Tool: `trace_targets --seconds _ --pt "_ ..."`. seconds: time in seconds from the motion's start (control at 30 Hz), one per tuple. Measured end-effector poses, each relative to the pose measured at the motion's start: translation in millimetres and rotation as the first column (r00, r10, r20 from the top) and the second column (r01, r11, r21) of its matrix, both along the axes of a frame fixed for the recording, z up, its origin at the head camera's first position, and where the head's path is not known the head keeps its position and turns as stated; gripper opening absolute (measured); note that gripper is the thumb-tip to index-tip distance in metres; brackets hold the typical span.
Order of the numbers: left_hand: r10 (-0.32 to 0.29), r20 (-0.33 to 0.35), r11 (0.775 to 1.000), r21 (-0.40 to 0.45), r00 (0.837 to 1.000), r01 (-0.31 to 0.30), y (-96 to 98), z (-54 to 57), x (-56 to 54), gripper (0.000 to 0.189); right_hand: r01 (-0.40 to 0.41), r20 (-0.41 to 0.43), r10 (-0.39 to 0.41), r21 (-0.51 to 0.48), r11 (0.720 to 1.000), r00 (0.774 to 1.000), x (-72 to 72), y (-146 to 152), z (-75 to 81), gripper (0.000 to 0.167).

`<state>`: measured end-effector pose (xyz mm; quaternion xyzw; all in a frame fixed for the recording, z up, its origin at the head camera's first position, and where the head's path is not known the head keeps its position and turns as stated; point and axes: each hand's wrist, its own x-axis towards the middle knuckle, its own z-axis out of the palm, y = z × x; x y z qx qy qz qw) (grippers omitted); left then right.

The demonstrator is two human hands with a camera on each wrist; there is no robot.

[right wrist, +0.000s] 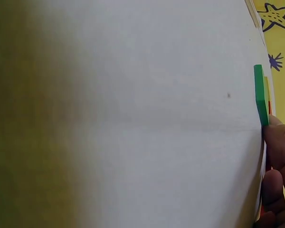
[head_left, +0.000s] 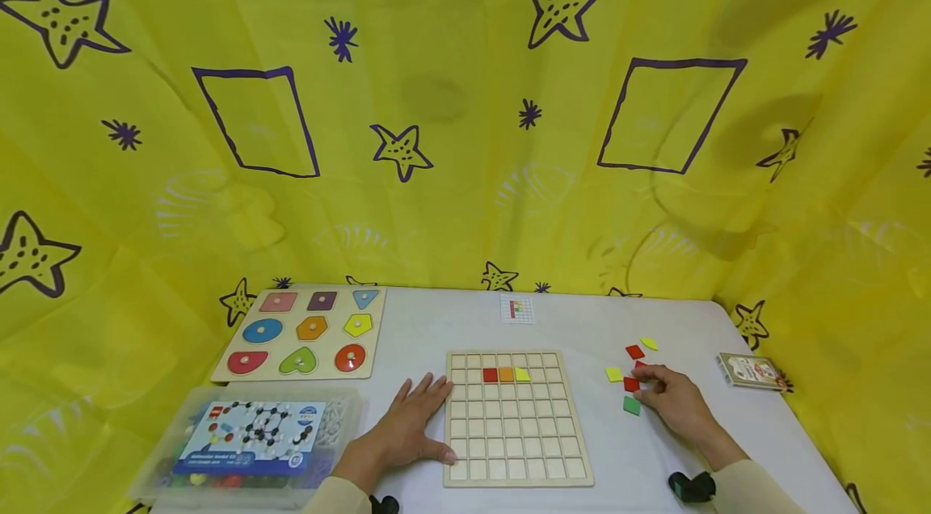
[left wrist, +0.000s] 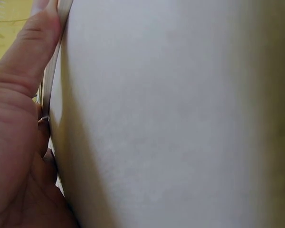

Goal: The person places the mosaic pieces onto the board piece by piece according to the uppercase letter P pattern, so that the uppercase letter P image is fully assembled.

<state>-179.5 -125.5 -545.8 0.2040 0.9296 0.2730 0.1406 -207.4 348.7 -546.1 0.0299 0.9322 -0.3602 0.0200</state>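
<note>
A wooden grid board point(head_left: 465, 487) lies before me. Its second row holds a red tile point(head_left: 490, 375), an orange tile point(head_left: 506, 374) and a yellow tile point(head_left: 522, 374). My left hand point(head_left: 410, 425) lies with spread fingers along the board's left edge, its thumb point(left wrist: 26, 54) touching the rim. On the right, my right hand point(head_left: 676, 401) reaches over loose tiles, thumb and forefinger apart beside a loose red tile point(head_left: 631, 385). Whether the fingertips touch it is hidden. Close by lie a green tile point(head_left: 632, 405), a loose yellow tile point(head_left: 614, 374), another red tile point(head_left: 635, 352) and a curved yellow piece point(head_left: 650, 344).
A small pattern card point(head_left: 517, 309) lies behind the board. At the left are a shape puzzle board point(head_left: 291, 332) and a clear box of molecular model parts point(head_left: 250, 441). A card box point(head_left: 752, 371) sits near the right table edge, with yellow curtains point(head_left: 465, 215) behind.
</note>
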Motion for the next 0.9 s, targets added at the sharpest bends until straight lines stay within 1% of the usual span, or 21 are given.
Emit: trace_targets --seconds 0.3,0.5,0.73,0.9 --pt "0.001 -0.001 1.0 0.01 1.0 -0.001 -2.0 -1.4 1.1 0.117 0.0 0.018 0.0 0.003 1.0 1.0 0.8 -3.7 0.6 0.038" --pt "0.0 -0.001 1.0 0.005 1.0 0.0 -2.0 -1.5 1.2 0.116 -0.022 -0.02 0.022 0.025 0.999 1.0 1.1 -4.0 1.9 0.033" --pt "0.0 0.004 1.0 0.001 1.0 0.0 -1.1 1.0 0.6 0.115 -0.029 -0.025 0.029 0.005 1.0 0.999 5.0 -2.7 5.4 0.034" --pt "-0.005 0.0 1.0 -0.001 1.0 0.005 -0.7 0.7 0.1 0.115 -0.04 -0.04 0.038 -0.033 0.999 0.998 5.6 -5.2 6.0 0.035"
